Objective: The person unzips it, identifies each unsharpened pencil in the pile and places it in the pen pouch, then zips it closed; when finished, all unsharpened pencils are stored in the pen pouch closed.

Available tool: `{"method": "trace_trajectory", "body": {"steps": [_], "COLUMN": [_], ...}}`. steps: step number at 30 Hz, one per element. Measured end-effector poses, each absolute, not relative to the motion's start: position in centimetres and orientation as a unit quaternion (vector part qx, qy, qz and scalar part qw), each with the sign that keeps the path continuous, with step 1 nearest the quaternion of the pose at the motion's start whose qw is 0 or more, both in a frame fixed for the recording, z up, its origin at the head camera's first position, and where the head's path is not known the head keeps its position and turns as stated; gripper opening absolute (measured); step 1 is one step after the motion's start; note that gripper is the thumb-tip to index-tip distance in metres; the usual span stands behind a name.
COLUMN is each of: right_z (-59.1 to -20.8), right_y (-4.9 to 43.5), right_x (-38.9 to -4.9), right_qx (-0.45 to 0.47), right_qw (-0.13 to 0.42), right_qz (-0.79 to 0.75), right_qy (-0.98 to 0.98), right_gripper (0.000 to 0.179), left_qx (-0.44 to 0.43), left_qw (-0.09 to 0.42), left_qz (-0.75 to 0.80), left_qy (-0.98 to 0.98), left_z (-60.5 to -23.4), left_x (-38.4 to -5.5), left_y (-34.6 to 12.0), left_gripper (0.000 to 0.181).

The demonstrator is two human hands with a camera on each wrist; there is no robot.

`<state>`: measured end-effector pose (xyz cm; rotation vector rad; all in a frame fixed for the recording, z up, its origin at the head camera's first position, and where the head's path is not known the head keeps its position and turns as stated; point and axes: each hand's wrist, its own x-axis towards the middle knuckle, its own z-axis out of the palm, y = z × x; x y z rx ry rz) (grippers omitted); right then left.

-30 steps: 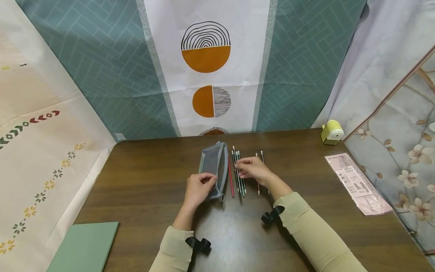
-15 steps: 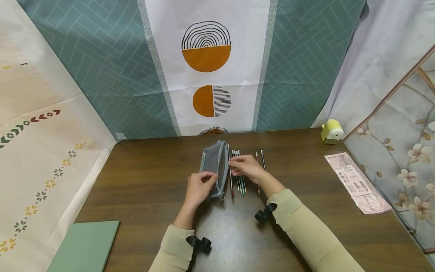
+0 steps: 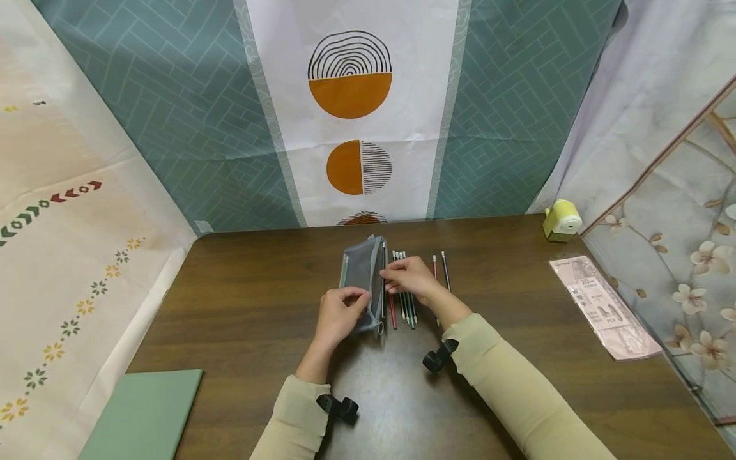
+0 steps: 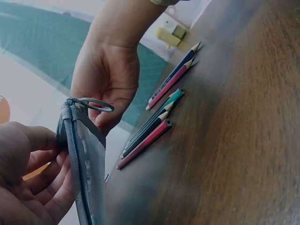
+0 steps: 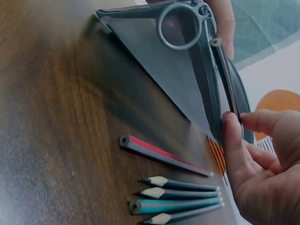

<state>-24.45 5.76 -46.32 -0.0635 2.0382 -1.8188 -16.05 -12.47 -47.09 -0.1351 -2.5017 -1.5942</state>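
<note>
A grey mesh zip pencil case (image 3: 358,271) stands on the table, its mouth facing right. My left hand (image 3: 340,314) pinches the near rim of that mouth between thumb and fingers. Between right thumb and fingers my right hand (image 3: 413,279) pinches a dark pencil (image 5: 227,77), whose unsharpened end shows in the right wrist view. The pencil lies along the case's opening, within the zip edges in that view. Right of the case are a red pencil (image 5: 166,153), a green pencil (image 5: 176,205) and several dark sharpened ones, partly under my right hand in the head view.
Farther right lie a pink pencil (image 4: 171,84) and a dark blue pencil (image 4: 176,72). A yellow-green pencil sharpener (image 3: 561,222) stands at the back right corner, with a pink printed package (image 3: 606,308) before it. A green board (image 3: 144,412) lies front left.
My right hand has moved left with the dark pencil, from over the row of pencils to the case's mouth. My left hand has kept its pinch on the rim.
</note>
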Motion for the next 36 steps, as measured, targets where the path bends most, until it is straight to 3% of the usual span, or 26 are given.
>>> {"method": "trace_trajectory", "body": {"steps": [16,36], "right_z": [-45.2,-47.5], "right_y": [4.6,8.0], "right_x": [-24.3,-24.1], "right_qx": [-0.037,-0.025], "right_qw": [0.172,0.139], "right_qz": [-0.616,-0.66], "right_qy": [0.768,0.738], "right_gripper": [0.021,0.032], "left_qx": [-0.054,-0.007], "left_qw": [0.082,0.09], "left_qz": [-0.53,-0.551], "left_qy": [-0.842,-0.83], "left_z": [-46.7,-47.0], "left_x": [-16.2,-16.0], "left_y": [-12.6,-13.3], "left_gripper": [0.011,0.01]}}
